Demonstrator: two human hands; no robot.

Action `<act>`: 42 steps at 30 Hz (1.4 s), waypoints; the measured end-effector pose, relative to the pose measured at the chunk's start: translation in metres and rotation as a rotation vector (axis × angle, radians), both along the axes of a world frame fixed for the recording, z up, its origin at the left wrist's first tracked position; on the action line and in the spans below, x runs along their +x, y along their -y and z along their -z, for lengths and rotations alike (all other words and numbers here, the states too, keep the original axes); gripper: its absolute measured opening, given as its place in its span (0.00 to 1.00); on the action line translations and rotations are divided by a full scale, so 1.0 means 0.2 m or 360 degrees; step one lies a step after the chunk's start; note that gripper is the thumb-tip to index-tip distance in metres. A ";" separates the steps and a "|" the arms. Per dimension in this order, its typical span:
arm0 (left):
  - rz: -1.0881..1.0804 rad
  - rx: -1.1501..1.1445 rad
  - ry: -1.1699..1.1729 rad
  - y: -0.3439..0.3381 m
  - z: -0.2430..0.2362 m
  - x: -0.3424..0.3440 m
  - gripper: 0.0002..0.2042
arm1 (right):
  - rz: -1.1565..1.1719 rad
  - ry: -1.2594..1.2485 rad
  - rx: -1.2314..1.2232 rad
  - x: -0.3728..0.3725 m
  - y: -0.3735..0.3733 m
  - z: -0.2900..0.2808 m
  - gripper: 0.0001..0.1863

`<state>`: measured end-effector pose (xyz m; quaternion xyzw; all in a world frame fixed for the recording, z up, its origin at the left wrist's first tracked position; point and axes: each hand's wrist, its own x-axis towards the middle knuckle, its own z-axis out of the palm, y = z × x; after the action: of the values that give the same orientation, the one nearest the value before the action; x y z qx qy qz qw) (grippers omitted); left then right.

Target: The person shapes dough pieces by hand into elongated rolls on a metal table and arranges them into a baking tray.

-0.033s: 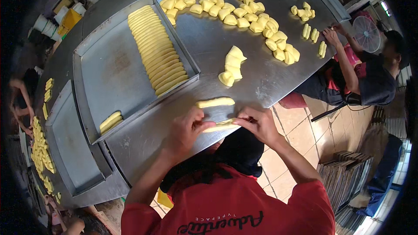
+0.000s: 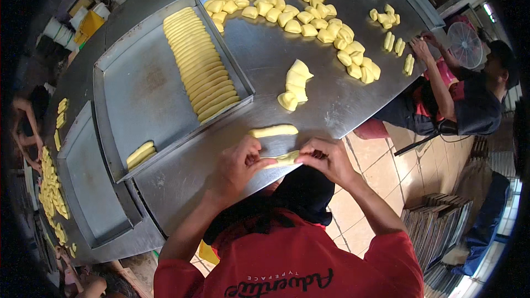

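At the near edge of the metal table, a strip of yellow dough (image 2: pixel 282 159) stretches between my two hands. My left hand (image 2: pixel 238 161) pinches its left end, and my right hand (image 2: pixel 324 157) pinches its right end. Just beyond lies a rolled dough stick (image 2: pixel 274 131), touched by neither hand. Farther off is a short joined row of dough pieces (image 2: pixel 296 84). To the left stands a large metal tray (image 2: pixel 132 88) with a long row of dough sticks (image 2: pixel 200 66) along its right side and a few more sticks (image 2: pixel 141 155) in its near left corner.
Many cut dough pieces (image 2: pixel 309 22) spread over the far side of the steel table (image 2: pixel 342 113). A second tray (image 2: pixel 94 182) sits at the left. At the right edge, a co-worker (image 2: pixel 441 85) handles dough sticks near a fan (image 2: pixel 465 44). Other people's arms show at far left.
My fingers have shifted slightly along the dough strip, and more of its middle shows between them. The tray and the other dough stay where they were.
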<state>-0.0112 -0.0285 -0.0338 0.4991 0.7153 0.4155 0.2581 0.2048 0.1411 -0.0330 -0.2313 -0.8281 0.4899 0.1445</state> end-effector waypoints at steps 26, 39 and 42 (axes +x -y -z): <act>-0.0036 -0.0157 -0.0828 -0.11 0.05 -0.10 0.31 | 0.0040 0.0520 0.0956 -0.20 -0.08 -0.08 0.30; -0.0053 -0.0169 -0.0718 -0.10 0.06 -0.11 0.30 | 0.0005 0.0407 0.0893 -0.18 -0.12 -0.02 0.31; -0.0060 -0.0145 -0.0442 -0.07 0.02 -0.15 0.28 | -0.0069 0.0260 0.0728 -0.12 -0.14 0.00 0.30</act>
<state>-0.0403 -0.0150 -0.0376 0.5261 0.7715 0.3143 0.1711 0.1808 0.1697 -0.0322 -0.2135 -0.9311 0.2724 0.1151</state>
